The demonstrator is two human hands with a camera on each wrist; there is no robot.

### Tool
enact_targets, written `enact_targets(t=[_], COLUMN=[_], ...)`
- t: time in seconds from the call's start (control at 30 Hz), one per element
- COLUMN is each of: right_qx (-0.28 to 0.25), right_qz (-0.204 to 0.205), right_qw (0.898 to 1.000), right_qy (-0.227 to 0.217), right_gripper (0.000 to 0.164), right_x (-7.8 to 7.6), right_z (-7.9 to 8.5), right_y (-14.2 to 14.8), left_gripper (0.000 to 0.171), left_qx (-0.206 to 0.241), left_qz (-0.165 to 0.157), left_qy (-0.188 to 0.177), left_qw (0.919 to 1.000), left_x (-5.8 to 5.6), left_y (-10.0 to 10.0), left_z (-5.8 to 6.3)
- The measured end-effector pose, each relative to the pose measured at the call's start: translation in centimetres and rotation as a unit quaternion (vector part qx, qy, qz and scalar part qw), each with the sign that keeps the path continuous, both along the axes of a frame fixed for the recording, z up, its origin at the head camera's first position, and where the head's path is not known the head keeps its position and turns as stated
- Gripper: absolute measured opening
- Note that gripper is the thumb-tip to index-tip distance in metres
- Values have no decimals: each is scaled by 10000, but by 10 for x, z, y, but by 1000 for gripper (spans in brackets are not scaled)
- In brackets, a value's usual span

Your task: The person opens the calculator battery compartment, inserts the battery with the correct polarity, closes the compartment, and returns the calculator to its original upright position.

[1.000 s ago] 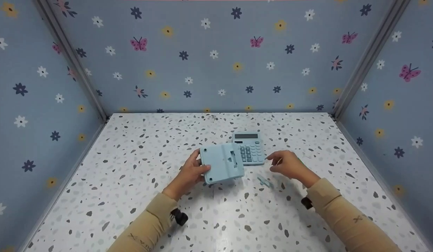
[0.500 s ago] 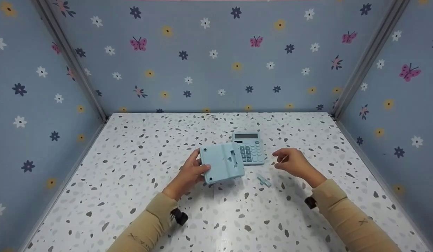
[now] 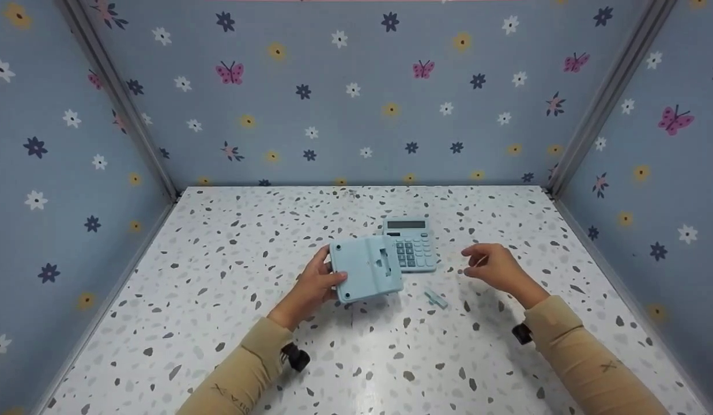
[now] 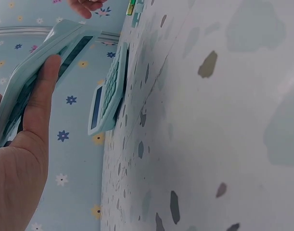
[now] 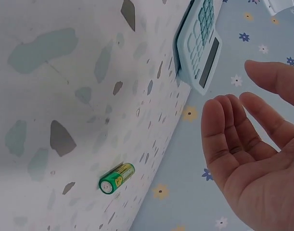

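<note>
Steadying the held calculator (image 3: pixel 356 271) matters most: your left grip (image 3: pixel 310 285) pinches its edge above the surface (image 3: pixel 356 357), thumb on the upturned underside, so let that thumb stay off the slot (image 3: pixel 385 263). Your right grip (image 3: pixel 495 268) holds nothing, thumb and fingers apart; move it gently around the loose battery (image 5: pixel 117 178) and small blue piece (image 3: pixel 435 298).

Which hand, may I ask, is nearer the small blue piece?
Right: the right hand is right of the piece; the left hand, farther off leftward, holds a calculator.

The held calculator (image 3: pixel 359 268) partly hides another calculator (image 3: pixel 414 251).
</note>
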State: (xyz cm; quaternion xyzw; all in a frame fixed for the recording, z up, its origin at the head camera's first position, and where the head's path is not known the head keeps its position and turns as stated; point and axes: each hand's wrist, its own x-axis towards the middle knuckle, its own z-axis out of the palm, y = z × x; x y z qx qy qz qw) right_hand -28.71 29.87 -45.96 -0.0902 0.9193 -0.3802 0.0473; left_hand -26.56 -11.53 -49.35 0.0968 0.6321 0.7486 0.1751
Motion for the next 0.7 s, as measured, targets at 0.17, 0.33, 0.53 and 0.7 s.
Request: enact_targets(t=[0.17,0.33,0.53,0.7], right_qx=[35,41,107,189], right_qz=[17,-96,-262,-384], right_qw=[9999,9999,9996,9991], right_qy=[120,53,-44,-39], right_gripper=[40,42,44,46], right_x=[-1,-3,-6,-8], right_z=[1,4,7,7], right_y=[9,16,23,27], left_gripper=[79,79,79,78], left_qx=[20,49,25,-1], left_qz=[-25,-57,-74,-31], left_qy=[-7,2,-2,-47], left_qw=[10000,10000,10000,10000], left_x=[0,0,0,0], left_y=[0,0,0,0], left_z=[0,-1,-1,-1])
